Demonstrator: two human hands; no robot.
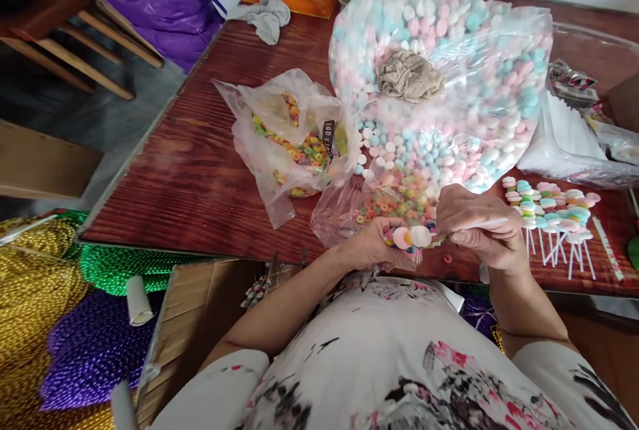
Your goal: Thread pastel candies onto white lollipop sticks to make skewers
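My left hand (373, 242) is closed around a small stack of pastel discs (420, 236), pink and white, with coloured rings between them. My right hand (486, 230) is just to its right, fingers pinched on a thin white stick (488, 223). The stick's far end near the stack is hidden by the fingers. Right of that hand lie several finished-looking disc pops (564, 207) on white sticks. Beyond my hands, an open clear bag (394, 200) holds small coloured rings, and a big clear bag (479, 104) holds pink, white and blue discs.
Another plastic bag (279, 177) of coloured rings sits on the red-brown table (174, 170). A crumpled tan cloth (409, 75) rests on the big bag. White sticks fill a clear tub (564, 144) at right. An orange tray (319, 4) and grey rag (269, 17) are at the back.
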